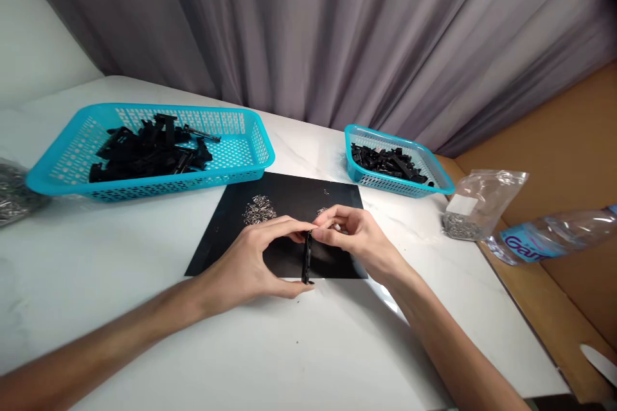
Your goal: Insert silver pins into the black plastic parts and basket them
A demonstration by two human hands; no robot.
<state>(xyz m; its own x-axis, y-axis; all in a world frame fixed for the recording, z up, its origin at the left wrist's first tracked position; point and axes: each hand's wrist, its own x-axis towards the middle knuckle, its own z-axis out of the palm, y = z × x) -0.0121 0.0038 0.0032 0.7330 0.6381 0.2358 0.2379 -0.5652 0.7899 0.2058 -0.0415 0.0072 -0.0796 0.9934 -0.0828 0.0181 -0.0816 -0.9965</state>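
Both ends of the slim black part (pixel 306 260) are pinched between thumb and fingers of the left hand (pixel 250 263), above the black mat (pixel 284 260). The right hand (pixel 359 237) meets its far end; whether it pinches anything, I cannot tell. An uneven squeeze could flip the part into the pile of metal pieces (pixel 259 210).

Ahead of the hands (pixel 249 263), a gap opens between large basket (pixel 234 153) and small basket (pixel 385 183), curtain (pixel 308 32) blocking beyond.

Part (pixel 306 262) and mat (pixel 294 196) are black, baskets (pixel 234 153) turquoise, the tabletop (pixel 135 250) grey-veined white
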